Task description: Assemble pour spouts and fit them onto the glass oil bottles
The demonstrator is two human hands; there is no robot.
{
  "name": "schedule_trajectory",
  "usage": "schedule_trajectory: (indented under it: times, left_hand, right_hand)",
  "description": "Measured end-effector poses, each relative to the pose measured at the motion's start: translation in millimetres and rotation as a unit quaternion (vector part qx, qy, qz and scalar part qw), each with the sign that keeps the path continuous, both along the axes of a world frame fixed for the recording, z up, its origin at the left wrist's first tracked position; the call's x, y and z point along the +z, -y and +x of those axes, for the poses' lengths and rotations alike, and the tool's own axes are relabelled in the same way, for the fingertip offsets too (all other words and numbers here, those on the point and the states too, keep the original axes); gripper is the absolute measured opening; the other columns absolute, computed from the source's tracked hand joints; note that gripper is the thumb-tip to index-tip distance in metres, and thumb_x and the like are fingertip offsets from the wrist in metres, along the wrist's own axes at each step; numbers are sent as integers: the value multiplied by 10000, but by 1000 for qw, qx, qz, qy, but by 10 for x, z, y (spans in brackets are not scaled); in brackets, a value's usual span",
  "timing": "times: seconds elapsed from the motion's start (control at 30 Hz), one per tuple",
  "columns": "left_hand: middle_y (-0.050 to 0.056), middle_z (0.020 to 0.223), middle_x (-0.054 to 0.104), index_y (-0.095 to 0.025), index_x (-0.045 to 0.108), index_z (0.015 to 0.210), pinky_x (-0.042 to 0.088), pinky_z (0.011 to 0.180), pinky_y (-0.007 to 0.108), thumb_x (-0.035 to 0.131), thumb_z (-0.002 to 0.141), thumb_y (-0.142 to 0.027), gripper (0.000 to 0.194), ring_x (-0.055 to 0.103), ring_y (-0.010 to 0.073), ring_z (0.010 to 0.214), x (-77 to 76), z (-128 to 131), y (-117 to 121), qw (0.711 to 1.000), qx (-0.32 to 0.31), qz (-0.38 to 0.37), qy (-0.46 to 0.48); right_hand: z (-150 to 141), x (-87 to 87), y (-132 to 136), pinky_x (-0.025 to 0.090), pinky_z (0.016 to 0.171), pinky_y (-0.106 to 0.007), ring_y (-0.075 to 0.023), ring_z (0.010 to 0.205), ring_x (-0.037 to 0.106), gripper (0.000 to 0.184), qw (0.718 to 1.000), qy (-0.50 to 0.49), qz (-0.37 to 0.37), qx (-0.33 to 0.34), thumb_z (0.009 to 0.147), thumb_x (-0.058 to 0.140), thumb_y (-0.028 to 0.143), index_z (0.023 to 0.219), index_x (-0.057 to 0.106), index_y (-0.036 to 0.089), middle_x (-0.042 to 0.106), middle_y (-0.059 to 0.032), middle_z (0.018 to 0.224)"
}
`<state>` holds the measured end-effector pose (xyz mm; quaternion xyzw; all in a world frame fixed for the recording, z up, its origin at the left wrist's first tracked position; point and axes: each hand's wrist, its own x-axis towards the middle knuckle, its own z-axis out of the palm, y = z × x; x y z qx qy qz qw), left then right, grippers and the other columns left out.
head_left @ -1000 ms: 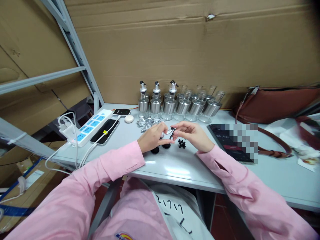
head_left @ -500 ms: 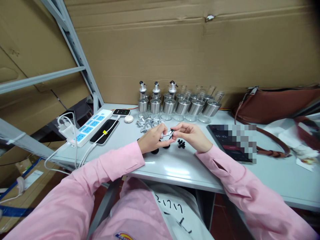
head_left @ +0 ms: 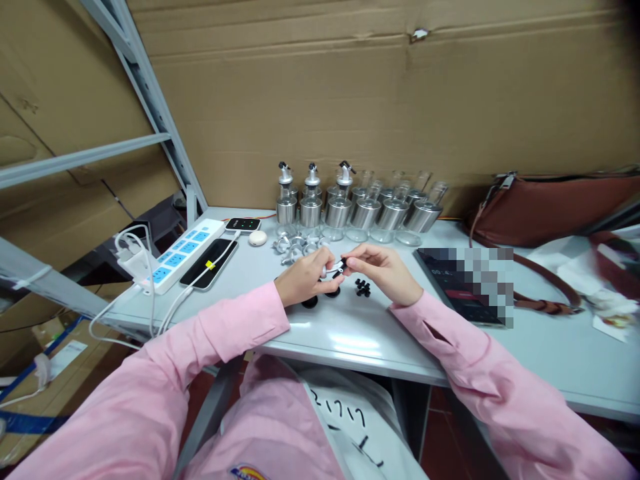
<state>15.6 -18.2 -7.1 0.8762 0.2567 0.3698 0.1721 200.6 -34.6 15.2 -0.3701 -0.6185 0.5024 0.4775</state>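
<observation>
As the hands meet, they hold a silvery spout.

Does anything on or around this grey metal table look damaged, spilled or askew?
The brown cardboard sheet behind the table has a small ragged hole, with white showing in it. The glass bottles with brushed-metal sleeves at the group's right seem to lean, perhaps only from lens distortion. I see no spill.

A silver part is held in the left hand, and its black tip is pinched by the right hand. Small black pieces are scattered near the right hand. Silver parts are heaped beyond the left hand, before a row of bottles, three of them topped with spouts.
</observation>
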Motion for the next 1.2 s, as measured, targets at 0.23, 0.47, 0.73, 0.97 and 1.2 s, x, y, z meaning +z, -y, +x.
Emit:
schedule_trajectory:
  times: [0.23, 0.47, 0.73, 0.97, 1.2]
  left_hand:
    - [-17, 757, 422, -201, 350, 797, 383, 560, 219, 498, 840, -391, 245, 419, 97, 609, 32, -13, 7, 999, 5, 35, 3]
    - [-10, 771, 428, -198, 353, 815, 396, 567, 227, 498, 848, -464, 305, 425, 104, 631, 17, -13, -4, 999, -1, 50, -1]
    - [-16, 763, 428, -196, 355, 811, 396, 576, 224, 488, 862, -470, 309, 423, 98, 623, 10, -14, -6, 999, 5, 37, -18]
    - [-23, 751, 430, -194, 355, 800, 374, 551, 212, 501, 846, -516, 357, 403, 86, 581, 0, -38, -44, 1000, 0, 3, -7]
    - [-10, 752, 440, -193, 367, 797, 387, 577, 227, 461, 838, -581, 402, 424, 106, 620, 34, -37, -33, 999, -7, 17, -28]
  right_hand:
    - [-5, 31, 22, 494, 607, -281, -125, 564, 601, 305, 1000, 10, 21, -4, 642, 749, 445, 745, 637, 181, 629, 10, 572]
    - [-24, 55, 50, 435, 531, -259, -107, 514, 526, 325, 997, 35, 60, -25, 656, 727, 476, 767, 635, 184, 573, 22, 550]
    - [-41, 7, 54, 394, 489, -247, -98, 485, 494, 368, 998, 29, 57, -4, 686, 683, 526, 701, 522, 196, 529, 39, 533]
    - [-63, -21, 56, 347, 460, -231, -74, 436, 421, 353, 998, 7, 30, 54, 749, 626, 523, 762, 469, 207, 487, 72, 509]
    - [-90, -11, 60, 272, 426, -213, -64, 421, 356, 384, 999, -1, 29, 44, 717, 649, 540, 730, 446, 214, 414, 88, 489]
